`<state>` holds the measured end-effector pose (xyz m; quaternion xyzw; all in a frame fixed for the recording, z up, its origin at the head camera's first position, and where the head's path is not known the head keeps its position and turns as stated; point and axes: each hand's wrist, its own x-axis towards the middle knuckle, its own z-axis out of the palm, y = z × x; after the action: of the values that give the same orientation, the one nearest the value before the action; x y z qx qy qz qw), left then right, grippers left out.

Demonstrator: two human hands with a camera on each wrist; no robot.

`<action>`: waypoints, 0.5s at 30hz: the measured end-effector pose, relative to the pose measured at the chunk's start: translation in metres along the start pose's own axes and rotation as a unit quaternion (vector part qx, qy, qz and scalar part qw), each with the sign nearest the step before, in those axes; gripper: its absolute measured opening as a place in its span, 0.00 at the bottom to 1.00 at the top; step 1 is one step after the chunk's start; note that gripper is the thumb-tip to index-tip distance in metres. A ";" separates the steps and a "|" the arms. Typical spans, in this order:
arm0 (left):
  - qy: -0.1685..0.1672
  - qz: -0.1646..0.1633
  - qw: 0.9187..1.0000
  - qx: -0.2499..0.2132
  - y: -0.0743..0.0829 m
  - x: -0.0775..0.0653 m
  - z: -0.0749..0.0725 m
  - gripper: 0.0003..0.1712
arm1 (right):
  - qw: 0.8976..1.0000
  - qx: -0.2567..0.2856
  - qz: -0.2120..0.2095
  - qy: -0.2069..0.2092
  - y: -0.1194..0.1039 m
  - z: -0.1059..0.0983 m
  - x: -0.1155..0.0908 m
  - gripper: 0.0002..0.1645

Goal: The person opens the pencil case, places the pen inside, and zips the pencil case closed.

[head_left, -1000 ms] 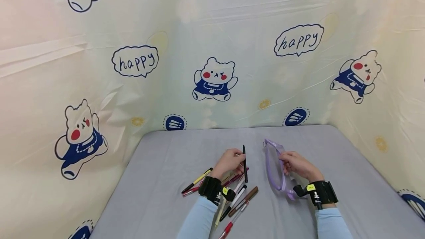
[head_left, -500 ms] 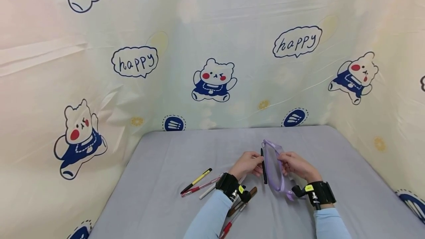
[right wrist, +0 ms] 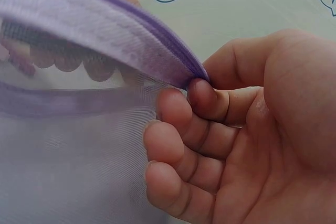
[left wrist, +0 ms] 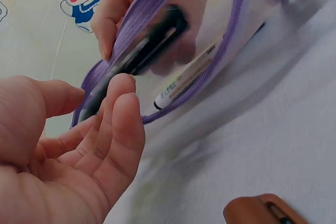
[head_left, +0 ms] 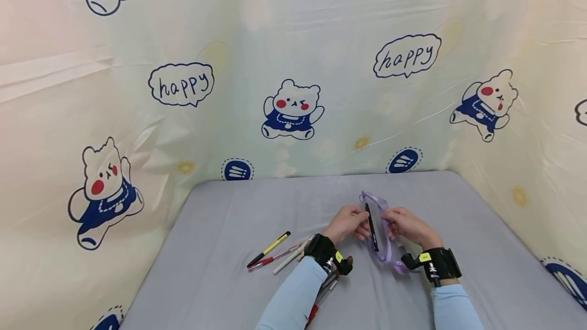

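A purple-trimmed, see-through mesh pencil pouch (head_left: 387,251) stands with its mouth spread. My right hand (head_left: 408,225) pinches its rim between thumb and fingers; the right wrist view shows the purple zipper edge (right wrist: 131,40) in that pinch. At the mouth, my left hand (head_left: 350,224) has its thumb and fingers spread apart around a black pen (head_left: 372,228). That pen (left wrist: 152,45) slants inside the rim and is blurred in the left wrist view, while the left hand (left wrist: 79,150) is sharp. A white pen (left wrist: 184,80) with a dark end lies inside the pouch.
Several pens lie on the grey-covered table (head_left: 220,228) left of the pouch, including a yellow-and-black pen (head_left: 269,248) and a red pen (head_left: 275,258). Under the left forearm more are partly hidden, among them a red-ended clear pen (head_left: 316,307). A printed curtain (head_left: 293,157) surrounds the table.
My left hand has carried the black pen rightward from above the loose pens into the pouch's mouth, where its fingers have loosened. My right hand keeps its pinch on the rim, nearly still.
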<state>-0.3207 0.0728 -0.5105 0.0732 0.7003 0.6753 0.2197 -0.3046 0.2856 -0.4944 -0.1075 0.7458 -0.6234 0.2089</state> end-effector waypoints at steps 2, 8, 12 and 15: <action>-0.005 -0.001 1.000 -0.008 -0.002 0.000 -0.001 0.12 | 1.000 0.005 -0.002 -0.006 0.001 0.001 0.000 0.17; -0.006 0.001 1.000 -0.007 -0.002 -0.001 -0.001 0.14 | 1.000 0.008 -0.012 -0.015 -0.001 0.000 0.000 0.16; -0.004 -0.001 1.000 0.003 0.002 -0.004 0.000 0.15 | 1.000 0.007 -0.007 -0.011 -0.005 0.001 -0.002 0.16; -0.007 0.000 1.000 0.019 0.005 -0.007 0.002 0.15 | 1.000 0.009 -0.004 -0.008 -0.004 0.001 -0.002 0.16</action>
<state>-0.3144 0.0721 -0.5040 0.0822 0.7116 0.6609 0.2235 -0.3027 0.2850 -0.4900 -0.1135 0.7380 -0.6301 0.2133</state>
